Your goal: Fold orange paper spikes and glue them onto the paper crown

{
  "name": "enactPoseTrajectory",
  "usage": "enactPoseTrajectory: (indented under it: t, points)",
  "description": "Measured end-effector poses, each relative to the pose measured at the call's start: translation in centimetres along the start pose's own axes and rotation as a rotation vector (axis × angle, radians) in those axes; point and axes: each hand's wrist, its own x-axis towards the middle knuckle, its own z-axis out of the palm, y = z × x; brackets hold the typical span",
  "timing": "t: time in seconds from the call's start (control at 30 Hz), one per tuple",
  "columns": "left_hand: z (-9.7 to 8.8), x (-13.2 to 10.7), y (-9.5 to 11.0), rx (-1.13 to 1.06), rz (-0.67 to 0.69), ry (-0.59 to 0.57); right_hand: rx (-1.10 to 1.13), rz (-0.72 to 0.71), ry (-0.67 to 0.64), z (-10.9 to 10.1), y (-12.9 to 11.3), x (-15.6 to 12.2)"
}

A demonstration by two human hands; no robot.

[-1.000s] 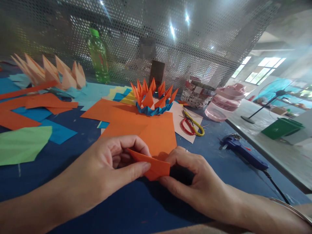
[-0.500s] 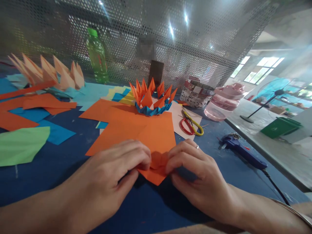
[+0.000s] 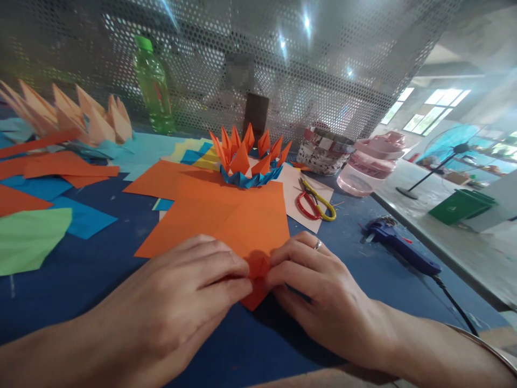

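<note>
Between my two hands is a small folded piece of orange paper (image 3: 254,296), its pointed lower corner toward me. My left hand (image 3: 183,293) pinches its left side, thumb and fingers pressed together. From the other side, the closed fingertips of my right hand (image 3: 319,285), which wears a ring, grip the right edge. Both hands cover much of the folds. Just beyond lie larger flat orange sheets (image 3: 202,215). On their far edge stands a ring of folded paper points (image 3: 246,161), orange above a blue base.
Scissors (image 3: 317,202) with red and yellow handles lie on pale paper. A blue glue gun (image 3: 404,248) and its cord are at right. Behind stand a woven basket (image 3: 325,153), a pink bottle (image 3: 365,167) and a green bottle (image 3: 153,89). Peach folded points (image 3: 95,118) and paper scraps sit left.
My left thumb has moved right, over the folded paper, and my right fingers have come closer to the left hand. Less of the paper shows. The whole view has shifted slightly.
</note>
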Motion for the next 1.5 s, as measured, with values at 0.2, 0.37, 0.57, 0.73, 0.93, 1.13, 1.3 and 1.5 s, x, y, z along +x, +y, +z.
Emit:
enactPoseTrajectory:
  t: [0.2, 0.37, 0.57, 0.73, 0.93, 1.13, 1.3, 1.5]
  points:
    - [0.2, 0.0, 0.4, -0.019, -0.047, -0.017, 0.020, 0.026, -0.040, -0.2, 0.2, 0.0]
    - [0.4, -0.3, 0.5, -0.003, -0.064, 0.020, 0.031, 0.033, -0.078, -0.4, 0.3, 0.1]
    - [0.4, -0.7, 0.5, 0.005, -0.030, 0.002, 0.070, 0.029, -0.128, -0.8, 0.4, 0.4]
    - [0.4, -0.2, 0.8, 0.022, -0.023, 0.024, 0.109, 0.029, -0.148, -0.9, 0.6, 0.6]
    - [0.5, 0.6, 1.0, 0.038, -0.004, 0.026, 0.128, 0.047, -0.163, -1.0, 0.8, 0.7]
    - [0.9, 0.4, 0.8, -0.111, -0.112, 0.018, 0.166, 0.121, -0.199, -1.1, 1.1, 0.5]
    - [0.9, 0.8, 0.5, -0.224, -0.172, -0.026, 0.162, 0.189, -0.213, -1.2, 1.3, 0.7]
    - [1.2, 1.4, 0.7, -0.192, -0.250, 0.008, 0.126, 0.300, -0.233, -1.2, 0.5, 0.8]
